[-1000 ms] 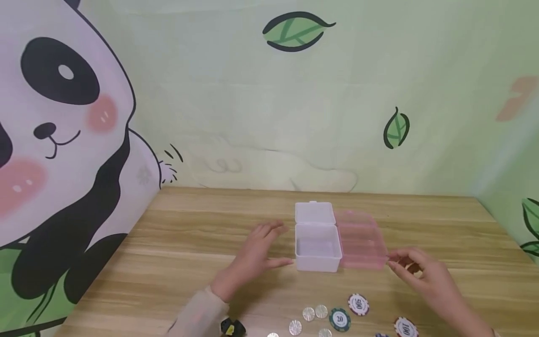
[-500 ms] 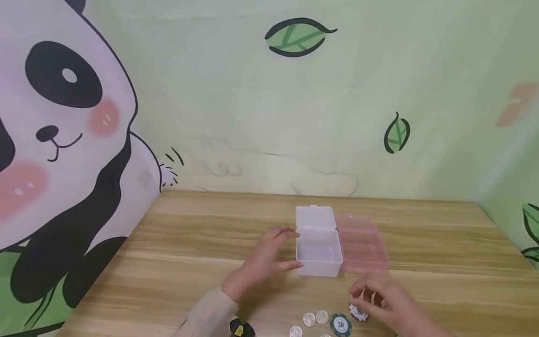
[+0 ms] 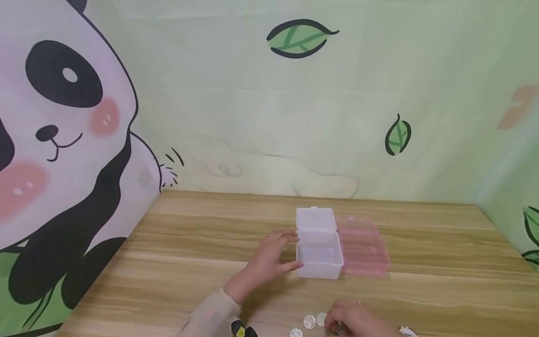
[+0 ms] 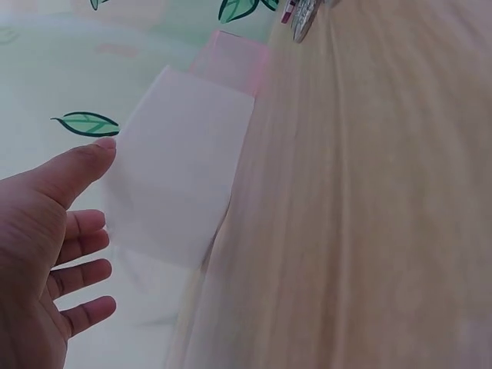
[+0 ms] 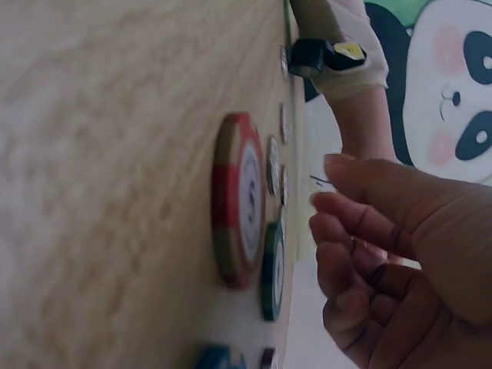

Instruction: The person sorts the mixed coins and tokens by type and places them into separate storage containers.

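Observation:
A white plastic box [image 3: 319,270] stands with its lid [image 3: 315,219] folded back. Its left side is where my left hand [image 3: 269,260] lies, thumb and fingers spread near the front and back corners; in the left wrist view those fingers are fairly straight. My right hand [image 3: 351,318] is low over the poker chips, fingers loosely curled. From the right wrist view, I see nothing between its fingers. Below it lie a red-edged chip [image 5: 240,200] and a green-edged chip [image 5: 274,273], both on the table. Small silvery discs [image 3: 309,321] lie just left of the hand.
Against the white box's right side stands a see-through pink box [image 3: 365,252]. Another chip [image 3: 407,331] lies at the front right, and a blue chip [image 5: 221,357] shows in the right wrist view. A black-and-yellow piece [image 3: 242,329] is by my left sleeve. A printed backdrop borders the table [image 3: 202,234].
My right hand has left the pink box's front right corner and come left and toward me, over the chips. My left hand has moved right, up to the white box.

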`<action>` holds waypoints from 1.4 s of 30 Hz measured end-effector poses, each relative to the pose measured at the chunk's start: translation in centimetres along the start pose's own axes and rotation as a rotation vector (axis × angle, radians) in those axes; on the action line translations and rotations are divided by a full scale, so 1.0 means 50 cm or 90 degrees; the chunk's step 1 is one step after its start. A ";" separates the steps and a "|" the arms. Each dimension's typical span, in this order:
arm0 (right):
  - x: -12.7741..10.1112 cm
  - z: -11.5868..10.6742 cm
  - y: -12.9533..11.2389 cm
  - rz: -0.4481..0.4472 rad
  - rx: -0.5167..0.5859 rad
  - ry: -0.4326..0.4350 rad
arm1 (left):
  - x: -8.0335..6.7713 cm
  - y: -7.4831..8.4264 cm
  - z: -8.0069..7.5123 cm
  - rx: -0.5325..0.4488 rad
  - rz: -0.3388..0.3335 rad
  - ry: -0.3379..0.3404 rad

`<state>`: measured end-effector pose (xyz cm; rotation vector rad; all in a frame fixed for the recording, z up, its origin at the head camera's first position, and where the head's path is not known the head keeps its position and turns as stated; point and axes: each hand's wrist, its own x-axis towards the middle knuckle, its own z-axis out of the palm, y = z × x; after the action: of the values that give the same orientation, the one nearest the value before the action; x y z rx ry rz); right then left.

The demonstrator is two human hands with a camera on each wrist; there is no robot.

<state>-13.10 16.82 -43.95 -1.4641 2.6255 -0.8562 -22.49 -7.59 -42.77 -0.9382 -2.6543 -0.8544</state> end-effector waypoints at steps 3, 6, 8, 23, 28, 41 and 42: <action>0.007 0.007 -0.005 0.030 -0.012 -0.038 | -0.003 -0.001 0.002 -0.005 -0.001 0.002; 0.012 0.011 -0.013 0.093 0.019 -0.079 | -0.005 -0.003 0.004 -0.004 0.000 0.006; 0.013 0.012 -0.019 0.129 0.033 -0.094 | -0.004 -0.005 0.005 -0.003 0.003 0.009; 0.032 0.014 -0.039 0.235 -0.049 -0.131 | 0.005 -0.005 0.000 -0.013 0.011 0.013; 0.036 0.014 -0.042 0.242 -0.049 -0.137 | 0.003 -0.004 0.000 -0.009 0.005 0.010; 0.033 0.013 -0.040 0.264 0.035 -0.128 | 0.000 -0.004 0.004 -0.011 -0.012 -0.001; 0.034 0.011 -0.041 0.262 0.041 -0.133 | 0.000 -0.004 0.004 -0.010 -0.012 0.000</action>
<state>-12.31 14.39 -43.04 -0.8899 2.5731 -0.6931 -22.59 -7.60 -43.00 -0.9179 -2.6651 -0.8813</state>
